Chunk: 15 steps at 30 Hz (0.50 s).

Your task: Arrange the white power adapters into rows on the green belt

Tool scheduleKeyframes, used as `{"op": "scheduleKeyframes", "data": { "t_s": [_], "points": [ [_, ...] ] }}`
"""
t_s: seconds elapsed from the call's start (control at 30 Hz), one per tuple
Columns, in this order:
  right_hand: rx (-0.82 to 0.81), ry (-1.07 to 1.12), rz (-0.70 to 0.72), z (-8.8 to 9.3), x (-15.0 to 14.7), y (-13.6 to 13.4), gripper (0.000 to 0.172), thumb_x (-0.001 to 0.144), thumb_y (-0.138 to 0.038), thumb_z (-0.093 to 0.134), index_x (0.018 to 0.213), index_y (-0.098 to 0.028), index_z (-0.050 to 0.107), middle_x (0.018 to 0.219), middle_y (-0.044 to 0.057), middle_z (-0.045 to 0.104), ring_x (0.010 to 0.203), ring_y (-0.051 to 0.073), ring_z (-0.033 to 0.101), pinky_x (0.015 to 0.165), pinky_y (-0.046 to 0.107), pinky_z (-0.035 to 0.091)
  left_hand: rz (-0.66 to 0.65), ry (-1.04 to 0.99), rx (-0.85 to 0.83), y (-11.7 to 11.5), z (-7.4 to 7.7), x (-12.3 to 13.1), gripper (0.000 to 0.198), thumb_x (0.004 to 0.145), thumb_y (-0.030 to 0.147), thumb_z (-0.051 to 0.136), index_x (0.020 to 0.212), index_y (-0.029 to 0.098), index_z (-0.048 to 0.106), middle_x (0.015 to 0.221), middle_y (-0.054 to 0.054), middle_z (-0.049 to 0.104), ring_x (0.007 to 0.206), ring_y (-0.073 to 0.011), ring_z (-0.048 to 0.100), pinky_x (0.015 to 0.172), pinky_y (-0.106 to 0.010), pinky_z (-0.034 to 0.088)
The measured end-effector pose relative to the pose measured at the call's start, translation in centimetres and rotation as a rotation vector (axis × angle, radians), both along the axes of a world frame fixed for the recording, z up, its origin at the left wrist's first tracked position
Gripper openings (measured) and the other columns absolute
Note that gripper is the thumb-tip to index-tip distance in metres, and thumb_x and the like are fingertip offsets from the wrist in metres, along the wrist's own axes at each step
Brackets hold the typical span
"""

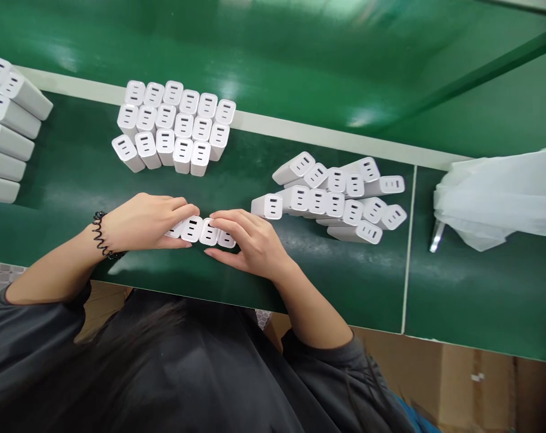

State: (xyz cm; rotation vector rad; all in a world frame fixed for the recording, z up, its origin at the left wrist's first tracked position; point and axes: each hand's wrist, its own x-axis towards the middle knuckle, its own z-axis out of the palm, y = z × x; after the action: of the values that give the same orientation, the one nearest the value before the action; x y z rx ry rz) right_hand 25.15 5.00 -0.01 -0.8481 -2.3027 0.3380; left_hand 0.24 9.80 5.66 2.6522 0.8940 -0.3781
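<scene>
A short row of white USB chargers (192, 230) stands between my hands, port faces up. My left hand (142, 221), with a black coiled band (100, 234) at the wrist, closes around the row's left end, thumb on the near side and fingers on the far side. At the right end, my right hand (255, 243) grips the row the same way, partly covering the last charger (226, 239). Beyond my left hand, more chargers (174, 120) stand upright in three rows. To the right of my right hand lies a looser, tilted group of chargers (334, 201).
Another stack of chargers (15, 120) is at the far left. A translucent white bag (498, 195) lies on the right of the green table (345, 282). A pale strip (322, 141) runs along the back, below a green panel (255, 54). Cardboard (462, 385) shows below the table edge.
</scene>
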Motion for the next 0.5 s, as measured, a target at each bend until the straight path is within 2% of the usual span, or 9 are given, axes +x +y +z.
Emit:
{"op": "scheduleKeyframes", "data": {
  "t_s": [0.17, 0.27, 0.37, 0.43, 0.5],
  "points": [
    [-0.047, 0.060, -0.047, -0.2, -0.6, -0.4, 0.034, 0.093, -0.035, 0.065, 0.122, -0.021, 0.054, 0.109, 0.010, 0.073, 0.098, 0.024, 0.070, 0.081, 0.038, 0.058, -0.008, -0.002, 0.010, 0.2, 0.1, 0.0, 0.043, 0.096, 0.053, 0.056, 0.125, 0.022, 0.053, 0.108, -0.003, 0.067, 0.090, -0.0178, 0.067, 0.058, -0.026, 0.034],
    [-0.042, 0.149, -0.118, 0.4, -0.2, -0.5, 0.042, 0.091, -0.031, 0.066, 0.129, -0.025, 0.051, 0.112, 0.009, 0.073, 0.102, 0.025, 0.070, 0.086, 0.042, 0.058, -0.002, 0.024, 0.007, 0.3, 0.3, 0.1, 0.044, 0.096, 0.053, 0.056, 0.125, 0.021, 0.054, 0.106, -0.003, 0.067, 0.088, -0.0174, 0.067, 0.058, -0.026, 0.035],
    [0.011, 0.182, -0.300, 1.2, 1.1, 0.0, 0.049, 0.090, -0.031, 0.066, 0.136, -0.027, 0.049, 0.118, 0.010, 0.071, 0.110, 0.030, 0.067, 0.096, 0.051, 0.053, 0.008, 0.046, 0.016, 0.4, 0.4, 0.2, 0.045, 0.096, 0.054, 0.056, 0.127, 0.021, 0.053, 0.109, -0.003, 0.067, 0.091, -0.0178, 0.067, 0.058, -0.026, 0.035],
    [0.022, 0.134, -0.428, 1.4, 2.2, 0.6, 0.048, 0.091, -0.033, 0.064, 0.137, -0.027, 0.051, 0.121, 0.011, 0.070, 0.115, 0.034, 0.064, 0.100, 0.055, 0.050, 0.009, 0.052, 0.021, 0.4, 0.5, 0.2, 0.045, 0.096, 0.054, 0.055, 0.128, 0.022, 0.053, 0.110, -0.003, 0.068, 0.091, -0.0181, 0.067, 0.058, -0.026, 0.034],
    [0.015, 0.066, -0.498, 1.2, 3.2, 1.2, 0.045, 0.093, -0.035, 0.061, 0.136, -0.026, 0.053, 0.122, 0.012, 0.070, 0.118, 0.036, 0.063, 0.103, 0.057, 0.048, 0.009, 0.052, 0.021, 0.3, 0.4, 0.2, 0.045, 0.097, 0.055, 0.054, 0.127, 0.021, 0.054, 0.110, -0.004, 0.068, 0.090, -0.0181, 0.067, 0.057, -0.026, 0.034]
  ]
}}
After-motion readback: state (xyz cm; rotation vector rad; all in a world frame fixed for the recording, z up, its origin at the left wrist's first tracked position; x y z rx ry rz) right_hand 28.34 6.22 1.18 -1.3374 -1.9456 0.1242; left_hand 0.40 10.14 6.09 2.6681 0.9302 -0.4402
